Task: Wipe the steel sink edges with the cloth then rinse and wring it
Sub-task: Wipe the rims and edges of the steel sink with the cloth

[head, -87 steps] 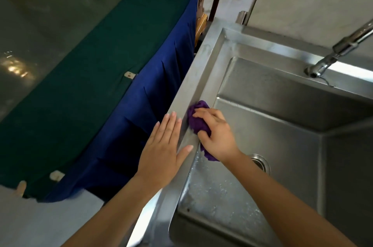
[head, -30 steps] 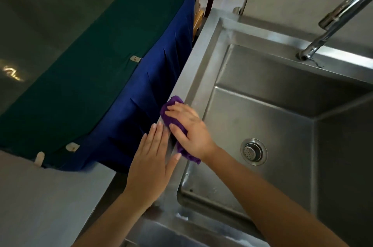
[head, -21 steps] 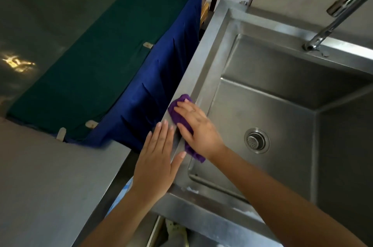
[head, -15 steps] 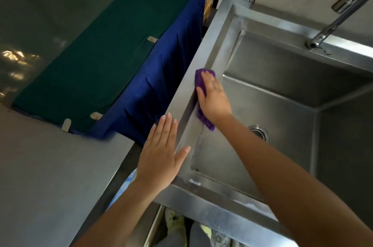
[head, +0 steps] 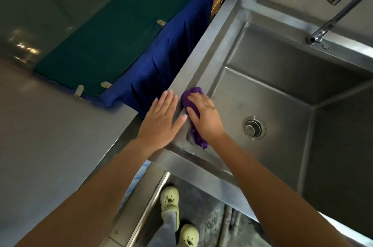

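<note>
Left hand (head: pixel 161 119) lies flat on the left rim of the sink (head: pixel 201 51), fingers straight and together, thumb out. Just inboard I see the right hand (head: pixel 203 117) pressing the purple cloth (head: pixel 191 95) onto the rim's inner edge, fingers laid flat over it. The cloth's tail hangs into the sink's near corner. Rim runs on ahead to the far corner. A blue drape (head: pixel 157 73) hangs just outside.

We see a grey bench (head: pixel 50 135) beside the steel sink (head: pixel 203 55). On the sink's left rim lie the left hand (head: pixel 161 119), palm down and flat, and the purple cloth (head: pixel 193 93), pressed beneath the right hand (head: pixel 205 119).
</note>
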Demonstrator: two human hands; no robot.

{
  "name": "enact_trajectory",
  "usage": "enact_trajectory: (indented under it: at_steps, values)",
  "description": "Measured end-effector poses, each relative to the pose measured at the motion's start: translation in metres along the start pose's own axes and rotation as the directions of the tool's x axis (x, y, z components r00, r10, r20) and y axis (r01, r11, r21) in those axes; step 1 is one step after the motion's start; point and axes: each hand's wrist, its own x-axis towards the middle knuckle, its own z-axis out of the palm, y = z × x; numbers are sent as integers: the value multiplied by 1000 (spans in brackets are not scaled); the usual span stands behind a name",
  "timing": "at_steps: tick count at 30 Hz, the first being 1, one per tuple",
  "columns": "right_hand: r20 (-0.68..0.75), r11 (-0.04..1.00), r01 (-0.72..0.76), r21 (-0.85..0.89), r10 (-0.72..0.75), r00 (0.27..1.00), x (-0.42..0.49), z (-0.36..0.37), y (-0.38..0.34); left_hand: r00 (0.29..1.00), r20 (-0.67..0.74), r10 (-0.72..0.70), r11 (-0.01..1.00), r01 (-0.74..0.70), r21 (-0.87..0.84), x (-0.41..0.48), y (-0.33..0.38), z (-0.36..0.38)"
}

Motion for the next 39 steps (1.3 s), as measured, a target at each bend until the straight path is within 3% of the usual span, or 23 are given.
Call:
enact_trajectory:
  at_steps: [8, 14, 20, 28, 35, 39]
  values:
    - [137, 994, 100, -35, -95, 986, -43, 6, -24, 986, -128, -103, 994, 105, 6, -73, 1, 17]
    - [353, 970, 241, -39, -212, 911, -56, -6, -36, 979, -137, -151, 986, 159, 54, -100, 6, 25]
    - [434, 977, 200, -74, -149, 889, -64, -13, -41, 977, -170, -130, 990, 138, 38, -100, 5, 29]
    - [246, 944, 325, -59, -301, 921, -62, 1, -38, 972, -199, -122, 991, 130, 26, -99, 5, 32]
    - [437, 986, 165, -11, -143, 888, -73, -25, -35, 978, -185, -101, 992, 113, 56, -99, 3, 31]
    - [327, 994, 107, -38, -88, 941, -93, -27, -24, 976, -191, -101, 992, 113, 58, -100, 5, 31]
